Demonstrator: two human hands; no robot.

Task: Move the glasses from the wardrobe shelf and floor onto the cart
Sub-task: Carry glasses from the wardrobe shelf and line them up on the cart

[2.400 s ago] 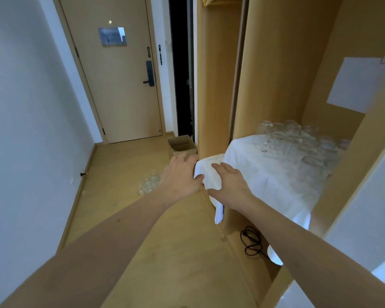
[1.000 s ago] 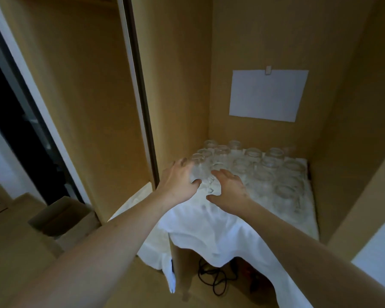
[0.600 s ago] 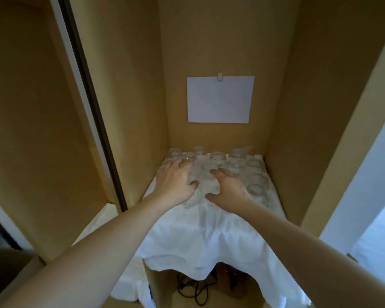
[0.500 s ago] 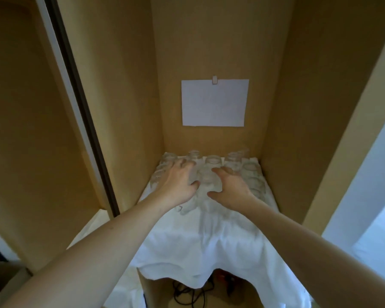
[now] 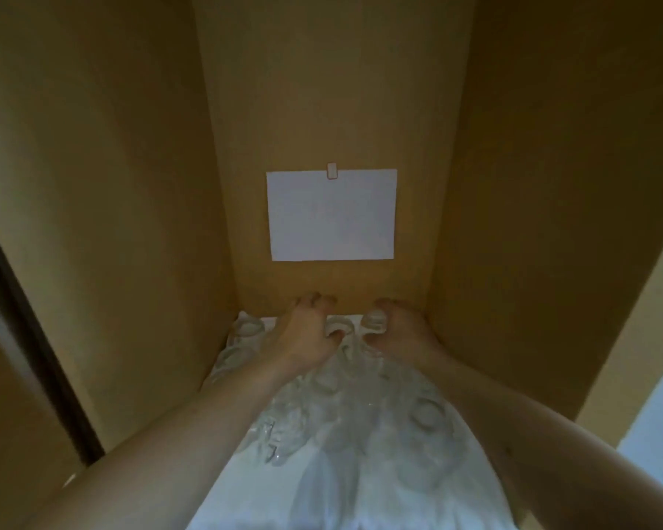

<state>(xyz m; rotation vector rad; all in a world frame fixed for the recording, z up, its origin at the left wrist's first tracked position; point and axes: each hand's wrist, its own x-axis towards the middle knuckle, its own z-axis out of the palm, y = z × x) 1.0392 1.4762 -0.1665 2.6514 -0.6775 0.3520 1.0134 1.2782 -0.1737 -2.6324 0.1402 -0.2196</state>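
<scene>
Both your hands have reached deeper, from the front glasses to the back row. Head view: left hand (image 5: 306,335) curls round a rear glass (image 5: 337,326) at 12 o'clock; right hand (image 5: 403,330) curls round another rear glass (image 5: 374,323). Remaining glasses (image 5: 423,415) stand on the white cloth (image 5: 245,487) toward 6 o'clock, below the paper sheet (image 5: 332,216).

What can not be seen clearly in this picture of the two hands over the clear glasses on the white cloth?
- Head view: the left hand and right hand cover the rear clear glasses, so their grip is unclear.
- The number of glasses: motion blur merges them.
- The white cloth: its front is cut off by the bottom edge.
- The white paper sheet: any writing is too faint.
- The cart and the floor: outside the frame.
</scene>
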